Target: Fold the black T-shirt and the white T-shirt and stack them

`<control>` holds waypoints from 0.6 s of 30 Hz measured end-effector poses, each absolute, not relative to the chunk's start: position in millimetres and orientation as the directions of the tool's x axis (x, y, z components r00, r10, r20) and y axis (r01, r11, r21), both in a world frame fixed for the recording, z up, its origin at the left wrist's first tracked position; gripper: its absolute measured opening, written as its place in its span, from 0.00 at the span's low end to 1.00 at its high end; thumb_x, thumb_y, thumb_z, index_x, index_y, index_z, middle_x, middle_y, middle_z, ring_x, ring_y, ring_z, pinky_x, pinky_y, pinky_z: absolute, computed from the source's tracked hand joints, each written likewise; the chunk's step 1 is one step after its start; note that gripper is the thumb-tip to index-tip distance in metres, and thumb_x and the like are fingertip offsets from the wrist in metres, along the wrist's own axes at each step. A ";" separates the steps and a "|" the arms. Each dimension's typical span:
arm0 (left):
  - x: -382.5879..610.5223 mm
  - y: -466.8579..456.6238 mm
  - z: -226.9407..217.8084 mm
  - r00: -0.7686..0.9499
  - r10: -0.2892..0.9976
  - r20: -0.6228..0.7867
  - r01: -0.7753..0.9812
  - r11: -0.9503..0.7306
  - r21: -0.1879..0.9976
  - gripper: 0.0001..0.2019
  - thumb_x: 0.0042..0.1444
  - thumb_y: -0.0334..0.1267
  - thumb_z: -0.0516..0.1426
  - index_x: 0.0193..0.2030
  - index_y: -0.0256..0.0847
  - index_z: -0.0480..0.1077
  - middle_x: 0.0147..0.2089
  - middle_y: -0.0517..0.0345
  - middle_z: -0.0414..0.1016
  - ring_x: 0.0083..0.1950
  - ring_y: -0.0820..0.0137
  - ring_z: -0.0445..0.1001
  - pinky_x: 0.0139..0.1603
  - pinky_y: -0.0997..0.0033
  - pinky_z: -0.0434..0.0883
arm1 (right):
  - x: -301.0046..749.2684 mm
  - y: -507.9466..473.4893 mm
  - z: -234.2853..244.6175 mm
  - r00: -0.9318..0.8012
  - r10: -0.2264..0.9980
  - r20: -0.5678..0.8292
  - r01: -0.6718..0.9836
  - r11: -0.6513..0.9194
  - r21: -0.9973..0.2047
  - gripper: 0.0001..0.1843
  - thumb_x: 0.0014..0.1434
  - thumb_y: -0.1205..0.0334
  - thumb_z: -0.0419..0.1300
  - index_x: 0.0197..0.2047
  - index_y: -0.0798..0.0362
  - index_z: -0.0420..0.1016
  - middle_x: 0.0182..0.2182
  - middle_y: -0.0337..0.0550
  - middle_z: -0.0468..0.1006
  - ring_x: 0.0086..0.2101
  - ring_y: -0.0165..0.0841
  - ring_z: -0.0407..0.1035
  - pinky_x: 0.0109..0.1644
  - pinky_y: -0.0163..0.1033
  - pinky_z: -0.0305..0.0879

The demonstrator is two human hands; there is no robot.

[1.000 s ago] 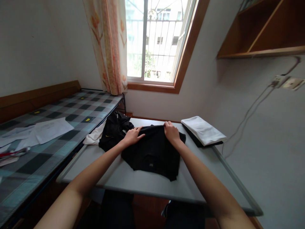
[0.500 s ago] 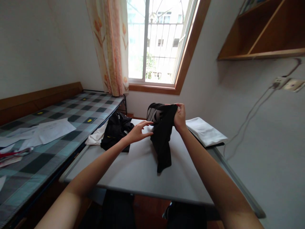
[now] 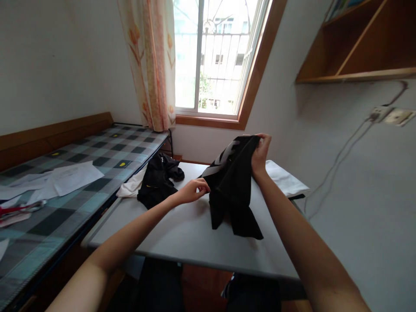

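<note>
Pinching the black garment [image 3: 235, 180] at its two-o'clock corner, your right hand [image 3: 261, 157] closes firmly; your left hand [image 3: 195, 190], fingers curled nearly together, nips the garment's nine-o'clock edge. It hangs over the table [image 3: 182, 236], white cloth [image 3: 284, 177] at three o'clock.

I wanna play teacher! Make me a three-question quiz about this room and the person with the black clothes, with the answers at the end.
1. True or false: the right hand, gripping the lifted black garment, is higher than the left hand.
2. Fill in: the white cloth lies on the person's ___ side of the table.
3. Choose: the papers lie on
A) the table
B) the checked bed
C) the white cloth

Key: 1. true; 2. right; 3. B
</note>
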State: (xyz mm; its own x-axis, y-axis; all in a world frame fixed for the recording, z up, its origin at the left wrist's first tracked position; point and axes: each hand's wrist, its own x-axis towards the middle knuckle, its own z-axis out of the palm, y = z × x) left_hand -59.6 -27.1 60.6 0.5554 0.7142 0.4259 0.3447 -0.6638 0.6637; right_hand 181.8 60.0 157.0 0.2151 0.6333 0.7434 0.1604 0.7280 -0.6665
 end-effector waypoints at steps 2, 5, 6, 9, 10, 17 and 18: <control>-59.0 -20.8 61.6 0.451 0.758 0.471 0.327 -0.632 0.703 0.15 0.58 0.36 0.57 0.52 0.40 0.72 0.52 0.46 0.72 0.47 0.66 0.75 0.44 0.67 0.73 | 175.3 50.5 155.8 0.120 0.702 0.702 0.150 0.686 -0.712 0.11 0.61 0.52 0.55 0.43 0.45 0.57 0.35 0.38 0.76 0.40 0.34 0.73 0.42 0.40 0.71; -44.8 -15.8 62.7 0.342 0.766 0.544 0.303 -0.638 0.708 0.45 0.46 0.45 0.67 0.69 0.44 0.51 0.67 0.39 0.57 0.64 0.54 0.64 0.55 0.57 0.69 | 148.6 30.7 150.5 -0.069 0.779 0.624 0.092 0.627 -0.773 0.12 0.60 0.50 0.56 0.42 0.46 0.59 0.29 0.36 0.72 0.33 0.32 0.72 0.35 0.37 0.69; -37.9 -15.3 63.3 0.311 0.771 0.556 0.303 -0.635 0.711 0.53 0.41 0.46 0.70 0.70 0.43 0.46 0.68 0.38 0.55 0.66 0.51 0.60 0.59 0.55 0.67 | 138.2 24.4 148.6 -0.139 0.798 0.586 0.064 0.598 -0.799 0.12 0.60 0.50 0.56 0.41 0.46 0.59 0.27 0.34 0.71 0.30 0.31 0.70 0.33 0.36 0.69; -21.4 -13.8 67.6 0.208 0.818 0.535 0.296 -0.575 0.763 0.50 0.41 0.45 0.69 0.68 0.37 0.49 0.63 0.39 0.64 0.63 0.52 0.65 0.60 0.53 0.66 | 114.9 12.0 145.5 -0.309 0.834 0.457 -0.050 0.465 -0.884 0.15 0.58 0.46 0.58 0.40 0.46 0.60 0.25 0.31 0.70 0.25 0.28 0.67 0.28 0.33 0.66; -20.4 -12.4 70.3 0.182 0.833 0.523 0.287 -0.553 0.782 0.43 0.44 0.44 0.67 0.66 0.37 0.54 0.59 0.42 0.68 0.59 0.54 0.68 0.59 0.55 0.67 | 112.1 10.8 145.7 -0.341 0.839 0.425 -0.087 0.422 -0.902 0.17 0.57 0.45 0.58 0.40 0.46 0.60 0.25 0.31 0.71 0.25 0.28 0.67 0.28 0.33 0.67; -104.9 4.5 134.2 -0.096 0.870 0.483 0.368 -0.420 0.830 0.22 0.49 0.42 0.60 0.50 0.34 0.70 0.44 0.53 0.77 0.46 0.60 0.74 0.49 0.62 0.71 | 159.5 31.1 139.9 -0.205 0.911 0.358 -0.074 0.350 -0.934 0.23 0.51 0.45 0.64 0.43 0.47 0.62 0.42 0.41 0.76 0.32 0.30 0.75 0.37 0.41 0.73; -124.1 4.7 148.2 -0.188 0.850 0.492 0.449 -0.371 0.813 0.21 0.50 0.43 0.59 0.48 0.33 0.71 0.42 0.53 0.77 0.45 0.60 0.74 0.47 0.63 0.72 | 171.7 36.1 134.8 -0.168 0.926 0.338 -0.035 0.337 -0.941 0.23 0.51 0.46 0.64 0.43 0.48 0.63 0.41 0.41 0.76 0.33 0.31 0.75 0.38 0.42 0.73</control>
